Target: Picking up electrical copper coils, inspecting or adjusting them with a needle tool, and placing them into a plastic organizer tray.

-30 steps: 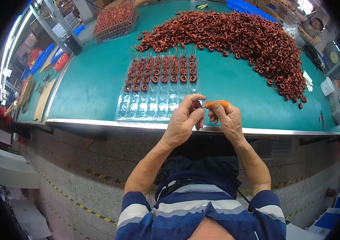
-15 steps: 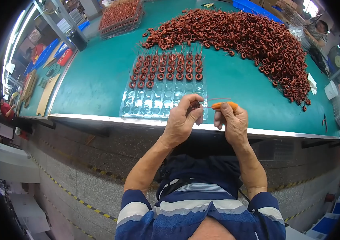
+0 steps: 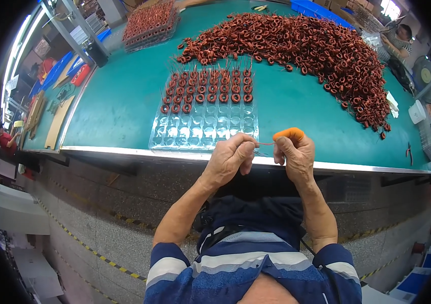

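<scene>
Near the table's front edge, my left hand [image 3: 230, 158] is closed in a pinch. The wire-wound ring coil that showed between its fingers a moment ago is now hidden behind them. Thin copper-red wire leads [image 3: 263, 143] run from its fingertips across to my right hand [image 3: 296, 152]. That hand is also closed, pinching the lead's end between thumb and forefinger. A bright orange cover [image 3: 289, 134] appears to wrap its bent forefinger. Just beyond my left hand lies a clear plastic tray [image 3: 200, 124]; upright red ring coils [image 3: 210, 88] fill its far rows, and its near pockets hold none.
A large heap of red coils [image 3: 296, 45] curves across the back and right. Stacked filled trays [image 3: 149, 25] stand back left. Pliers [image 3: 409, 153] lie at the right, near clear containers [image 3: 428, 137]. Another person [image 3: 400, 40] sits at the far right. The table's metal edge [image 3: 124, 150] runs before me.
My left hand has turned so its fingers now cover the coil. My right forefinger has bent over, and the lead is stretched between both hands. The view has shifted slightly.
</scene>
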The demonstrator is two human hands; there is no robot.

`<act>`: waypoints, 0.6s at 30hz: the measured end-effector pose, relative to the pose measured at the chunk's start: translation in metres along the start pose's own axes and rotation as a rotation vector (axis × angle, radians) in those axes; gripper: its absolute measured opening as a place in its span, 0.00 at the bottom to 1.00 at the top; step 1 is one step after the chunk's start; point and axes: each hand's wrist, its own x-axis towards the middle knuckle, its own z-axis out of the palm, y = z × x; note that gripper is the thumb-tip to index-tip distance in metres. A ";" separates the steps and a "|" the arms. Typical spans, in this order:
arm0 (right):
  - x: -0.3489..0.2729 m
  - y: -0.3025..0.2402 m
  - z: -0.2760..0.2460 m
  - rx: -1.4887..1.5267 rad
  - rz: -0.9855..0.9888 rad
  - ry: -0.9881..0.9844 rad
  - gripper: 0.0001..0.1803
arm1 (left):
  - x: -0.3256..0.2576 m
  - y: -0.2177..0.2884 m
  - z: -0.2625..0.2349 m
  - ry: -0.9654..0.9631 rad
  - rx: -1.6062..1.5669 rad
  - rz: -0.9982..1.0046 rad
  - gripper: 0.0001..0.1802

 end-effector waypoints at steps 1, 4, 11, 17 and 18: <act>0.000 0.000 -0.001 -0.028 0.039 0.038 0.14 | 0.000 -0.001 -0.001 -0.023 0.020 -0.054 0.19; 0.000 0.000 -0.005 -0.032 0.098 0.046 0.14 | 0.000 -0.003 0.005 -0.018 -0.015 0.008 0.19; -0.014 -0.011 0.005 -0.269 -0.109 0.063 0.10 | -0.008 -0.002 0.020 0.036 -0.107 0.056 0.17; -0.018 -0.051 0.009 -0.404 -0.393 0.154 0.13 | -0.010 -0.010 0.020 0.339 -0.414 0.056 0.14; -0.032 -0.080 0.020 -0.296 -0.319 -0.023 0.13 | -0.006 -0.006 0.020 0.346 -0.402 0.055 0.14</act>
